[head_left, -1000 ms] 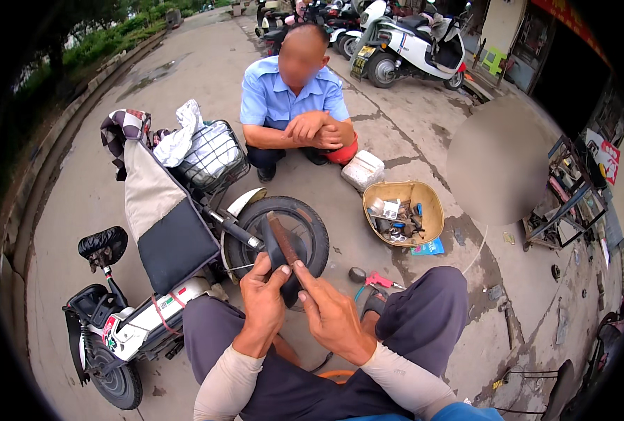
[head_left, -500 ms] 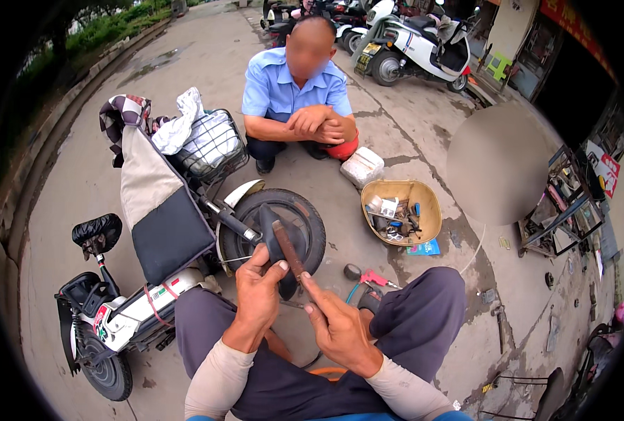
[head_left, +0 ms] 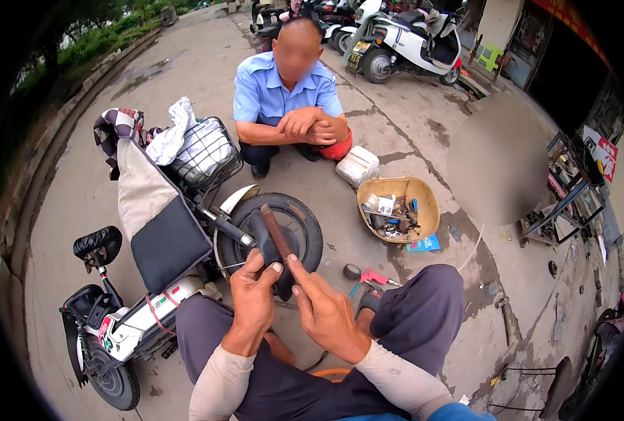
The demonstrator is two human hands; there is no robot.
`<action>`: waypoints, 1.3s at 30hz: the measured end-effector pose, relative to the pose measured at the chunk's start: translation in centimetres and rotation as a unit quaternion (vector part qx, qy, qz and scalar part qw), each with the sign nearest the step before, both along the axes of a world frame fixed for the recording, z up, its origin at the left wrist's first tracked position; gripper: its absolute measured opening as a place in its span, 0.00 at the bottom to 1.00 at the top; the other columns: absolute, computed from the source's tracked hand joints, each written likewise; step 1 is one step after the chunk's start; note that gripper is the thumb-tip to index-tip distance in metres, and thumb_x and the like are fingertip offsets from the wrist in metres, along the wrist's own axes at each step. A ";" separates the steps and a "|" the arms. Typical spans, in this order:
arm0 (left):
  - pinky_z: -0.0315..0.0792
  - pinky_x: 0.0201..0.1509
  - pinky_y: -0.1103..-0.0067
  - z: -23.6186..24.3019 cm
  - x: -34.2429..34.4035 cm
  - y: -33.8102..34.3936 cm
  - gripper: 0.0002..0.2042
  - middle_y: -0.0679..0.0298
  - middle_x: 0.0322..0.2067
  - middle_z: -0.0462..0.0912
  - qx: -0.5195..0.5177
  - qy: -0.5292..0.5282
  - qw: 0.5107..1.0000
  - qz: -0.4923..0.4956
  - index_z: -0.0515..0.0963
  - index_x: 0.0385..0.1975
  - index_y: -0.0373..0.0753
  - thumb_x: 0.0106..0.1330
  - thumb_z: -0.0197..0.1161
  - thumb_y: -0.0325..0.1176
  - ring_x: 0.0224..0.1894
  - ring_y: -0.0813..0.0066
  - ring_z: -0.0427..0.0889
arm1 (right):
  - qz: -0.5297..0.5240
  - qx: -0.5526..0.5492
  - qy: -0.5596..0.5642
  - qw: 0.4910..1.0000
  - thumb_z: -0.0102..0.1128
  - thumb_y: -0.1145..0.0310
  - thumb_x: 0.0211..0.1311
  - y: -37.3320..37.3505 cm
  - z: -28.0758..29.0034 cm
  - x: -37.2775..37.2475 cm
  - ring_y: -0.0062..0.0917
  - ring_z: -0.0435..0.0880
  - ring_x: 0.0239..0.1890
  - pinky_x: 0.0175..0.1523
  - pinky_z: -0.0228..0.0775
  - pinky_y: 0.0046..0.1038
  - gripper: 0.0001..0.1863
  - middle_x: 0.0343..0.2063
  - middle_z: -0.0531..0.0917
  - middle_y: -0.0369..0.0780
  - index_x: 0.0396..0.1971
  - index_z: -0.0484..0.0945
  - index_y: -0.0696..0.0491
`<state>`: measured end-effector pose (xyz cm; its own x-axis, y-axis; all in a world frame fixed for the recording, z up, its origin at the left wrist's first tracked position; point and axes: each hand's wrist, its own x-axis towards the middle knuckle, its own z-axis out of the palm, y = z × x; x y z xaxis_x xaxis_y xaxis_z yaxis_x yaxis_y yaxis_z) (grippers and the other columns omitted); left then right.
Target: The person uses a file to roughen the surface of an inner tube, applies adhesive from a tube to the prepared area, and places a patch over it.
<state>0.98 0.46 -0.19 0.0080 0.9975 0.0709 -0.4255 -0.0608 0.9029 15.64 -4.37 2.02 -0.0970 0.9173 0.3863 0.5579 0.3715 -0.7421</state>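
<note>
My left hand (head_left: 254,298) pinches a piece of black rubber inner tube (head_left: 285,285) between thumb and fingers. In my right hand (head_left: 331,312) is a long, flat, rust-brown file (head_left: 277,234), pointing away from me and lying against or just over the tube; exact contact is hard to tell. Just beyond both hands lies the front wheel (head_left: 314,235) of a white electric scooter (head_left: 163,306) tipped on its side. The tube spreads over the wheel's middle, and my fingers hide part of it.
A person in a blue shirt (head_left: 284,98) squats across from me. A tan tub of tools (head_left: 435,210), a white container (head_left: 358,167) and a pink air tool (head_left: 374,276) stand or lie to the right. Farther right is a metal rack (head_left: 571,203); parked scooters (head_left: 410,45) line the back.
My right hand and the file have slid forward and slightly left along the tube. My left hand keeps its pinch almost in place. The whole view has shifted a little.
</note>
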 end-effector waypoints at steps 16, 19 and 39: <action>0.70 0.61 0.77 0.9 -0.9 -0.3 0.16 0.64 0.51 0.81 0.003 0.008 1.000 0.006 0.81 0.55 0.26 0.68 0.57 0.15 0.52 0.77 0.78 | 0.024 0.038 -0.021 0.999 0.61 0.78 0.69 1.1 0.2 -0.7 0.41 0.81 0.27 0.33 0.74 0.38 0.33 0.31 0.80 0.44 0.74 0.68 0.48; 0.70 0.59 0.78 1.3 -0.9 0.1 0.16 0.65 0.49 0.81 0.008 0.013 1.000 0.009 0.81 0.55 0.28 0.69 0.56 0.16 0.51 0.78 0.78 | 0.036 0.014 0.003 0.999 0.61 0.78 0.69 -2.2 -1.8 0.2 0.42 0.81 0.26 0.32 0.73 0.39 0.33 0.30 0.79 0.45 0.74 0.68 0.48; 0.65 0.54 0.81 1.3 -0.9 -0.2 0.12 0.68 0.42 0.75 0.004 0.008 1.000 -0.018 0.81 0.46 0.26 0.66 0.56 0.15 0.46 0.80 0.72 | -0.007 0.024 -0.002 1.000 0.61 0.78 0.70 -0.1 -0.9 -0.5 0.41 0.85 0.30 0.32 0.75 0.36 0.30 0.38 0.85 0.46 0.72 0.71 0.50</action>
